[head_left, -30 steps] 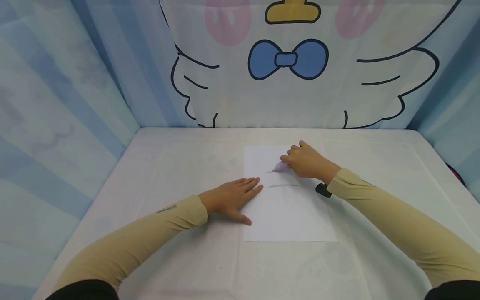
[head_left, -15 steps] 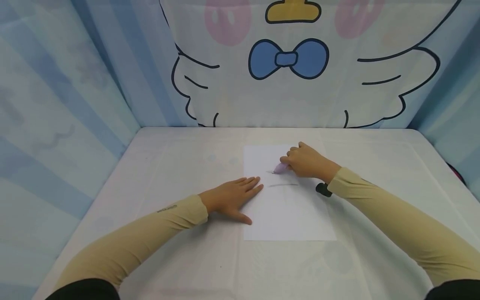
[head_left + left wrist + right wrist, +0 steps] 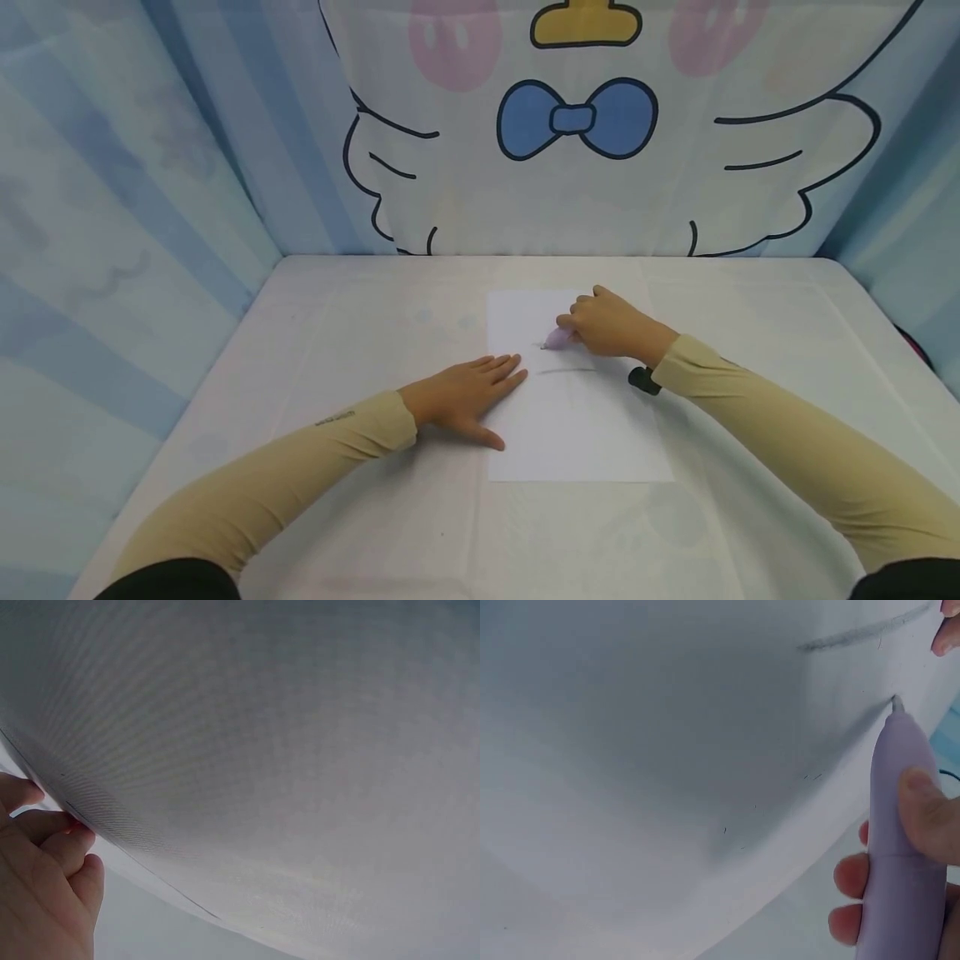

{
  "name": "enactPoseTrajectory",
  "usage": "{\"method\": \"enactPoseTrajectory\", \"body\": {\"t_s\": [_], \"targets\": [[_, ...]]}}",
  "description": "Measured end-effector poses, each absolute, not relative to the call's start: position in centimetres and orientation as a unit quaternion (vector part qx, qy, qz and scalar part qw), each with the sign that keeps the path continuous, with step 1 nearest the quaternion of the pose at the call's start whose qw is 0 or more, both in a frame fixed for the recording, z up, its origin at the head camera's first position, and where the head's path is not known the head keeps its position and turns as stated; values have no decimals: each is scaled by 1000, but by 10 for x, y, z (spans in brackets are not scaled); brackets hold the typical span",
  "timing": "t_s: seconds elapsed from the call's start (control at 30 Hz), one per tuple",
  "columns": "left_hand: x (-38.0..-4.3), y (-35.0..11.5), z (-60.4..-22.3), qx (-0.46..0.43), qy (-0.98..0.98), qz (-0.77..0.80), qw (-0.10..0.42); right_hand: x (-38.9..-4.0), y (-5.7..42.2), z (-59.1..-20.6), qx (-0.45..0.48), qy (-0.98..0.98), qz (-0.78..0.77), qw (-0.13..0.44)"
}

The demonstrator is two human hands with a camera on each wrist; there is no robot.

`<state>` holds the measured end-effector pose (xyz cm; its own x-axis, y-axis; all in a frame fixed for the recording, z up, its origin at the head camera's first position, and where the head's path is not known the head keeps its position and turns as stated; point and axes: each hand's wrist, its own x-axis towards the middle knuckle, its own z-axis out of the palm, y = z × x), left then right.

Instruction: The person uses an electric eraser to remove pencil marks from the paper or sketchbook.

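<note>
A white sheet of paper (image 3: 577,433) lies on the table, with a grey pencil line (image 3: 866,634) across it and a short, faint mark (image 3: 537,344) farther up. My left hand (image 3: 468,400) rests flat on the sheet's left edge, fingers spread. Over the upper part of the paper, my right hand (image 3: 615,323) grips a lilac electric eraser (image 3: 904,847), thumb on one side and fingers on the other. The eraser's thin tip (image 3: 898,703) touches the paper at the short mark. Small dark crumbs (image 3: 812,777) dot the sheet near it.
A pale cloth covers the table (image 3: 360,333). Behind it hangs a curtain (image 3: 450,183) with a cartoon bow tie, and blue striped curtains (image 3: 112,208) close off the sides. A black wrist device (image 3: 644,380) sits under the right cuff.
My right hand has shifted slightly left and toward me with the electric eraser, whose tip follows the short mark. That mark looks shorter. My left hand has stayed in place.
</note>
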<state>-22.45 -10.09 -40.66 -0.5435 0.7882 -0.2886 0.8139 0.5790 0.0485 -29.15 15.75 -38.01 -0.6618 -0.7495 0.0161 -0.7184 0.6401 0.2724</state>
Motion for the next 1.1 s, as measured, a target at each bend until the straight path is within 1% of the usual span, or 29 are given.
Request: {"method": "enactPoseTrajectory", "body": {"t_s": [0.8, 1.1], "targets": [[-224, -100, -408, 458, 876, -54, 138, -291, 155, -378, 403, -907, -116, 43], [-225, -101, -407, 457, 877, -55, 141, -292, 150, -377, 409, -902, -124, 58]]}}
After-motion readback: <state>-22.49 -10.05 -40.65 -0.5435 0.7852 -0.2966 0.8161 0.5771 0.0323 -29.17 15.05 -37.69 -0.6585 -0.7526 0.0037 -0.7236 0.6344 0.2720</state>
